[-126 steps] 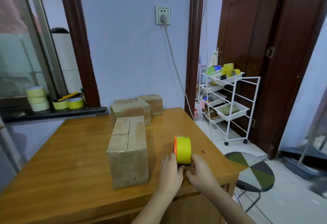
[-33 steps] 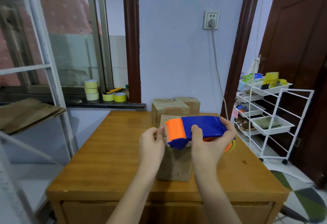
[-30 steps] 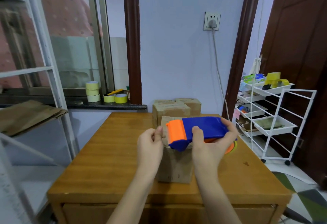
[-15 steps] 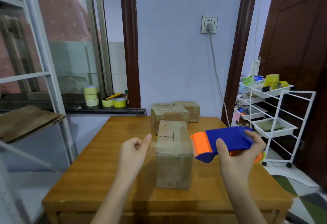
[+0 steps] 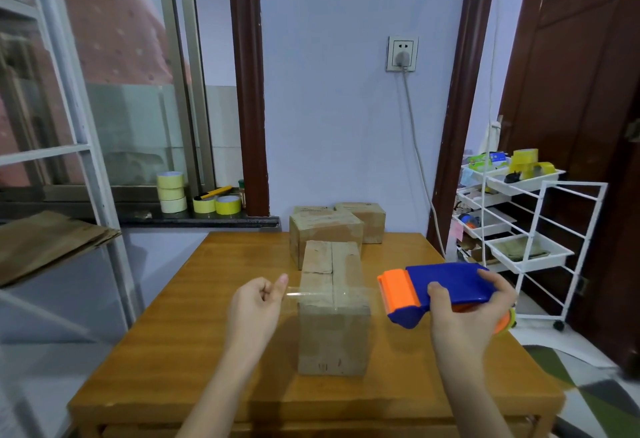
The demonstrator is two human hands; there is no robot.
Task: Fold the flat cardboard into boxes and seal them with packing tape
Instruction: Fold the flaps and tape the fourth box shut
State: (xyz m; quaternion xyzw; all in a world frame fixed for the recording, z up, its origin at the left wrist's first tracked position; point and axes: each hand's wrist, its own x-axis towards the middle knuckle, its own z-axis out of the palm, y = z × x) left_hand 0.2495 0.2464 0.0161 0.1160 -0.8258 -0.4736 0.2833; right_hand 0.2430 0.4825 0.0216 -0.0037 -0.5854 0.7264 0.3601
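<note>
A folded cardboard box [image 5: 332,313] stands in the middle of the wooden table [image 5: 180,333], its top flaps meeting in a centre seam. My right hand [image 5: 467,313] grips a blue and orange tape dispenser [image 5: 436,290] just right of the box, at the height of its top. My left hand [image 5: 258,302] is left of the box and pinches the free end of a clear tape strip [image 5: 325,294]. The strip stretches from the dispenser across and above the box's top.
Two more taped boxes [image 5: 325,226] sit at the table's far edge. Yellow tape rolls [image 5: 171,192] line the window sill. Flat cardboard [image 5: 45,243] lies on a shelf at the left. A white wire trolley [image 5: 523,226] stands at the right.
My hands have drawn apart, the dispenser going right and my left hand going left. A strip of clear tape now spans the gap over the box top.
</note>
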